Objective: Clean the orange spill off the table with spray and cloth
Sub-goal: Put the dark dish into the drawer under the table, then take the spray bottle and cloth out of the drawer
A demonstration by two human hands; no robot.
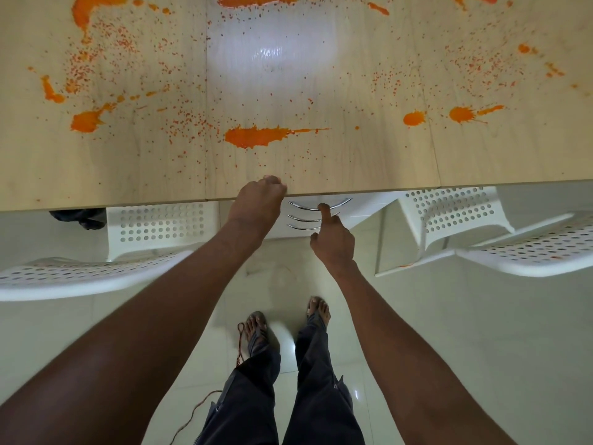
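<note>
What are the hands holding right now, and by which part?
No spray or cloth. The left hand grips the near edge of the table; the right hand reaches a finger to the top drawer handle beneath.

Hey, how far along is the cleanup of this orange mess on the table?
Nothing looks cleaned yet: the orange spill still covers the table in blotches and specks. No spray or cloth is in view. The left hand grips the table's near edge, while the right hand reaches a finger to the top handle of a drawer unit beneath. Fetching supplies, spraying and wiping all remain.
</note>
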